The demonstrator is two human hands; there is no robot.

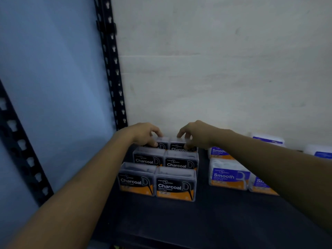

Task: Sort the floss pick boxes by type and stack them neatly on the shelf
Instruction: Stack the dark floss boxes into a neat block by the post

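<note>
Several black-and-orange Charcoal floss pick boxes stand in two columns on the dark shelf; the front pair is nearest me. My left hand grips the back left Charcoal box from above. My right hand grips the back right Charcoal box, thumb on its front. To the right stand blue-and-orange Smooth boxes, partly hidden by my right forearm. Two more blue-labelled boxes lie near the wall at far right.
A black perforated shelf post rises at the back left corner, another runs along the left front. A white wall closes the back. Bare dark shelf surface lies in front of the boxes.
</note>
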